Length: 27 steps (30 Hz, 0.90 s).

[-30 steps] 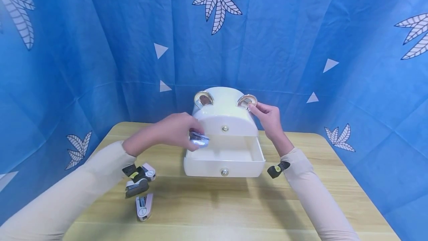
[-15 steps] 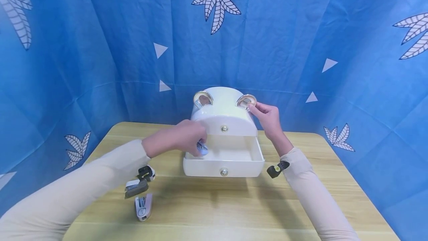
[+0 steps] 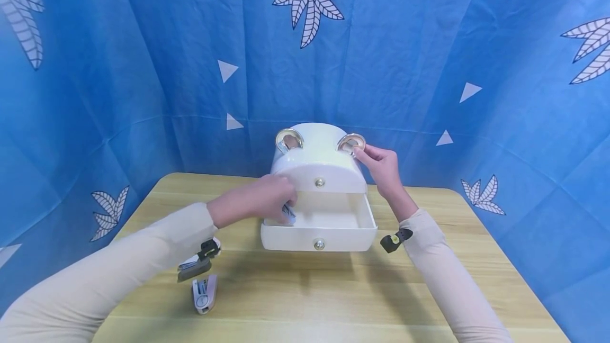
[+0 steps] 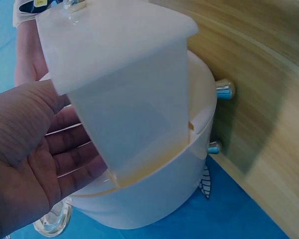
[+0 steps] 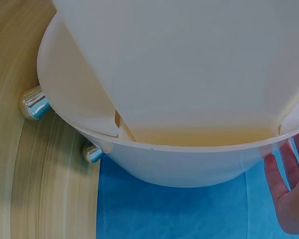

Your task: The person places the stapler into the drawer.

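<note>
A white two-drawer storage box (image 3: 318, 144) with two gold-rimmed ears stands at the back of the table. Its lower drawer (image 3: 290, 239) is pulled out. My left hand (image 3: 274, 195) reaches into the left side of that drawer and grips a light blue stapler (image 3: 289, 215), mostly covered by the fingers. In the left wrist view, that hand (image 4: 25, 149) is beside the drawer wall (image 4: 134, 109), and the stapler is hidden. My right hand (image 3: 383, 169) pinches the right ear (image 3: 358, 138) of the box between thumb and fingers.
On the left of the wooden table (image 3: 305, 300) lie a pink stapler (image 3: 205, 294) and a grey stapler (image 3: 194, 270). A third, whitish one is mostly hidden behind the left wrist's black strap. A blue curtain (image 3: 405, 68) hangs behind and at both sides.
My left hand has moved right and down into the open drawer, carrying the blue stapler. It has barely shifted in the last half second. The right hand stays on the ear.
</note>
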Each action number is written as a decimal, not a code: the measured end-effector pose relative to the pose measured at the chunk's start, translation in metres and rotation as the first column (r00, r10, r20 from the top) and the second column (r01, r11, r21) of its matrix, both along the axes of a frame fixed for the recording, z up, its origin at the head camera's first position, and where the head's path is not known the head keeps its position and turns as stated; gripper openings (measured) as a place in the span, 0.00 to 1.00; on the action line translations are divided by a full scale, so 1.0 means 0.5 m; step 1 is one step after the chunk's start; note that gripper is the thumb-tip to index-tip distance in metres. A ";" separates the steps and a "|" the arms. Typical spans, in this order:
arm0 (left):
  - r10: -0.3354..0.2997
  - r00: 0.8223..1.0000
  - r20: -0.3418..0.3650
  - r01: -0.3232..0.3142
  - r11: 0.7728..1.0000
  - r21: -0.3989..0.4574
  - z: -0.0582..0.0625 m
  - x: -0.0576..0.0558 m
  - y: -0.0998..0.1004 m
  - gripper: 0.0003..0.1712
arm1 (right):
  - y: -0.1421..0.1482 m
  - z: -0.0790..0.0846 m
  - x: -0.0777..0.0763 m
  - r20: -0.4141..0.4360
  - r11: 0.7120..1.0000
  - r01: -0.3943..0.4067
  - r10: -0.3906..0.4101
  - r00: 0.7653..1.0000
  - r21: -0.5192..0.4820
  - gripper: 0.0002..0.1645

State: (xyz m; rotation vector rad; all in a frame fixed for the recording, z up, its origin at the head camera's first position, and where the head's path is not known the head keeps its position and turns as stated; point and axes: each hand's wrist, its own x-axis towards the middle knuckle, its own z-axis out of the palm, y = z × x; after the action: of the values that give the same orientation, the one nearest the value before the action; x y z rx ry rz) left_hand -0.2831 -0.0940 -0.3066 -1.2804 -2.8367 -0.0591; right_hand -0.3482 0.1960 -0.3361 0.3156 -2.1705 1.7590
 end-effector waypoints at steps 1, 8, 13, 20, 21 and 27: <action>0.002 1.000 0.004 -0.002 1.000 0.008 -0.001 0.000 -0.001 0.17 | 0.000 0.000 0.001 0.002 1.000 0.002 -0.002 1.000 0.003 0.24; 0.053 0.998 0.034 -0.054 0.998 0.036 0.004 0.006 -0.002 0.15 | -0.002 0.003 0.004 0.023 1.000 0.009 -0.010 1.000 0.025 0.25; 0.079 0.995 0.064 -0.082 0.995 0.050 0.016 0.009 -0.008 0.17 | -0.002 0.003 0.008 0.031 0.999 0.005 -0.006 0.999 0.036 0.25; 0.111 0.987 0.114 -0.121 0.989 0.089 0.025 0.007 -0.034 0.17 | -0.002 0.001 0.007 0.037 0.999 0.001 -0.002 0.999 0.038 0.26; 0.115 0.987 0.116 -0.127 0.987 0.100 0.026 0.006 -0.040 0.17 | -0.002 0.001 0.007 0.037 0.999 0.002 -0.003 0.999 0.036 0.26; 0.161 0.974 0.162 -0.192 0.961 0.200 0.030 0.006 -0.097 0.16 | -0.003 0.000 0.004 0.029 1.000 0.006 -0.006 1.000 0.028 0.25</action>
State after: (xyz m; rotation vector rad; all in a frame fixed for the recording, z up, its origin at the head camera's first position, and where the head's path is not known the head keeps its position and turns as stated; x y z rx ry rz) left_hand -0.2800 -0.1423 -0.2916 -1.0149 -2.9496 -0.4595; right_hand -0.3460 0.1947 -0.3361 0.2917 -2.2156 1.7420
